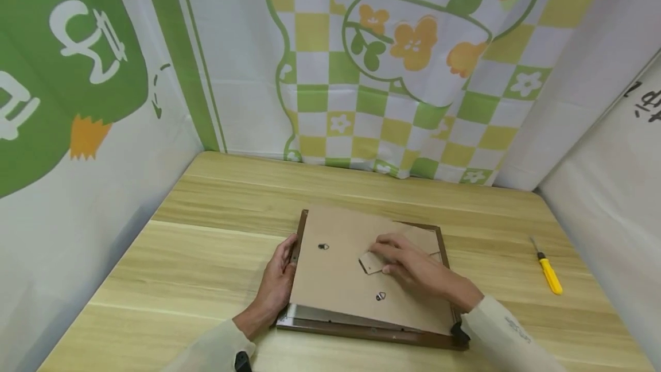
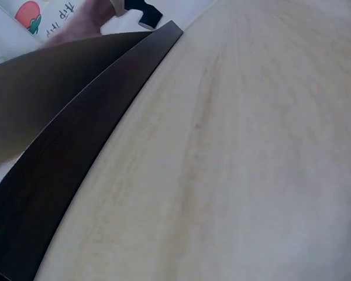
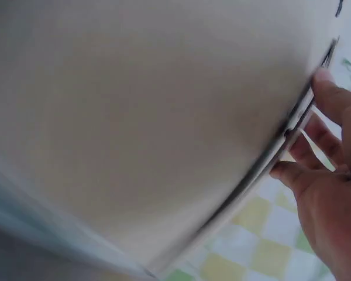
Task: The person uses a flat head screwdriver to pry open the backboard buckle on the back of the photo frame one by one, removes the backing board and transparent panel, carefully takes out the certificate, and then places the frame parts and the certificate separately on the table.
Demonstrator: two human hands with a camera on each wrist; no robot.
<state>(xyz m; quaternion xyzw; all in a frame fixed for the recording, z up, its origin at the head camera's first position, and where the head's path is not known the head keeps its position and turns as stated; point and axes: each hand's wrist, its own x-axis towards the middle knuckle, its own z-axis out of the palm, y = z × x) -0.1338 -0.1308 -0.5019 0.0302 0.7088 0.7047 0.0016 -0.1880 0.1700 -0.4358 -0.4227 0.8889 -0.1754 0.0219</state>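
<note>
A dark brown picture frame (image 1: 356, 333) lies face down on the table. Its tan backing board (image 1: 338, 274) sits askew and tilted in it, with a gap along the front edge. Two small hanging rings, including the left one (image 1: 323, 246), are fixed to the board. My left hand (image 1: 273, 286) grips the frame's left side; the left wrist view shows the dark frame edge (image 2: 90, 129) but not that hand's fingers. With thumb and fingers, my right hand (image 1: 413, 266) pinches a small board flap (image 1: 370, 263) at the middle of the backing. The right wrist view shows those fingers (image 3: 333, 96) at a thin edge.
A yellow-handled screwdriver (image 1: 550, 274) lies on the wooden table (image 1: 206, 251) to the right of the frame. Patterned curtains (image 1: 320, 62) hang along the back and both sides of the table.
</note>
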